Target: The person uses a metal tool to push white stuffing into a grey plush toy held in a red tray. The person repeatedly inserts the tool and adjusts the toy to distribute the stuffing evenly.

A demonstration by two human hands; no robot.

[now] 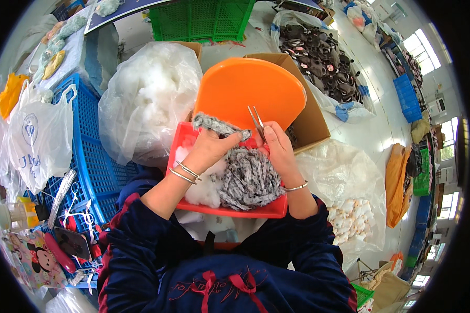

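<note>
Bag (42, 135), white and translucent, hangs at far left against a blue crate (91, 172), with scissors (74, 195) lower down on the crate's near side. Right of these stands a clear sack (154, 94) of white stuffing. At centre, a red tray (219, 211) rests over the lap, white fluff (206, 188) on its left side. Left hand (211, 148): thumb and fingers closed in a pinch on a grey plush piece (214, 124), which lies across the hand above the tray's far part, its right end near the other hand. Beneath, a grey heap (250, 180) fills the tray's right half; behind rises an orange chair back (250, 83). Right hand (281, 148): fingers closed round a slim metal tool (257, 121), two prongs pointing away from the body and parted at their far ends; whether the fingertips also touch the piece cannot be told. For sound handling, the left pinch should probably stay close to the worked end so that the plush does not twist, and the prongs be kept off the left fingertips. Farther right: carton (310, 115), dark pieces (321, 62) in a sack, and pale pieces (352, 221) on sheeting.
</note>
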